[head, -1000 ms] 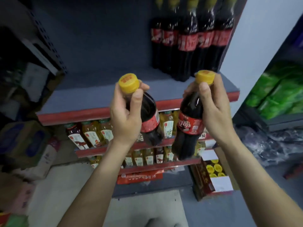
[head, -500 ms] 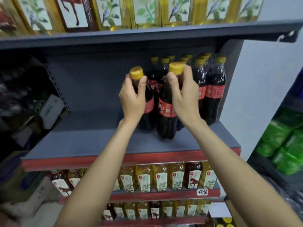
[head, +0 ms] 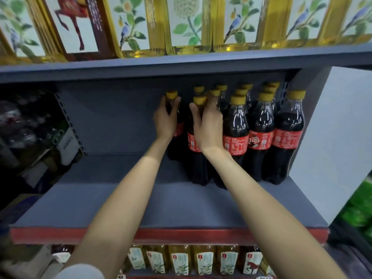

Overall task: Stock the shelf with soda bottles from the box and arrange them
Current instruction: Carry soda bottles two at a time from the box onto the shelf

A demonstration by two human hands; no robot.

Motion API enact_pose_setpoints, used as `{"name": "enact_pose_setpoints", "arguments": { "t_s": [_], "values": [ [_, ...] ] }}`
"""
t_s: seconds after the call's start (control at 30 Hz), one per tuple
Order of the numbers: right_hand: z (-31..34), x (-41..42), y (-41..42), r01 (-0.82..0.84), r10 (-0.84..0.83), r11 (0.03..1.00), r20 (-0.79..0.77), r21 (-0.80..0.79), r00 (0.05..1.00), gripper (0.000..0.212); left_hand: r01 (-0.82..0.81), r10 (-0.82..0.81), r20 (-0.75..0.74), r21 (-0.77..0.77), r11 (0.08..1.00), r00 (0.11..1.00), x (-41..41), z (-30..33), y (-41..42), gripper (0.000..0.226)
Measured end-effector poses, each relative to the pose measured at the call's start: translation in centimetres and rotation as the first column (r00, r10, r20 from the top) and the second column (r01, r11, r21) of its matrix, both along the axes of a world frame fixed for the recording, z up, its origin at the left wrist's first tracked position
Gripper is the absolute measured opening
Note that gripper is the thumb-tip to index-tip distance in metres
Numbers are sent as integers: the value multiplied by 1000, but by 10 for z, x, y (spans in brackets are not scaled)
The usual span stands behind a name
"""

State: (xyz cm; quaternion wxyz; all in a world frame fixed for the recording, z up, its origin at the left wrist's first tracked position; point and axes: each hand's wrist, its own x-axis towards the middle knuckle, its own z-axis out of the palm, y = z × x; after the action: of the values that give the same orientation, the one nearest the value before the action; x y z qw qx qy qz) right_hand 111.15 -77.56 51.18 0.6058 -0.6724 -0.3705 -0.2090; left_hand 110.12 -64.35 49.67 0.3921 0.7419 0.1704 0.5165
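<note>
Grey shelf (head: pixel 112 202) spreads wide ahead of me, its right side packed with yellow-capped soda bottles (head: pixel 261 137). My right hand (head: pixel 209 127) wraps one bottle (head: pixel 193 141) at the row's left end, fingers curled round the neck. My left hand (head: pixel 166 121) grips another bottle (head: pixel 177 129) just beside it, standing on the shelf, I think.

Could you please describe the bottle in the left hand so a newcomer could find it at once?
Look at the grey shelf under the gold-framed boxes. Dark soda bottles cluster at its right end. The left hand grips the bottle at the cluster's far-left edge, with bare shelf beside it.
</note>
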Motion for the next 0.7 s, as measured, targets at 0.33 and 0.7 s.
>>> {"name": "enact_pose_setpoints", "arguments": {
  "t_s": [0.33,0.7],
  "values": [
    [-11,0,-5,29,3,977,151,-209,989,73,108,-113,-204,-34,994,972,7,-1,23,49],
    [-50,-26,-13,216,-89,878,298,-428,950,86,230,-249,-227,-106,967,942,-32,-24,2,44]
  ]
}}
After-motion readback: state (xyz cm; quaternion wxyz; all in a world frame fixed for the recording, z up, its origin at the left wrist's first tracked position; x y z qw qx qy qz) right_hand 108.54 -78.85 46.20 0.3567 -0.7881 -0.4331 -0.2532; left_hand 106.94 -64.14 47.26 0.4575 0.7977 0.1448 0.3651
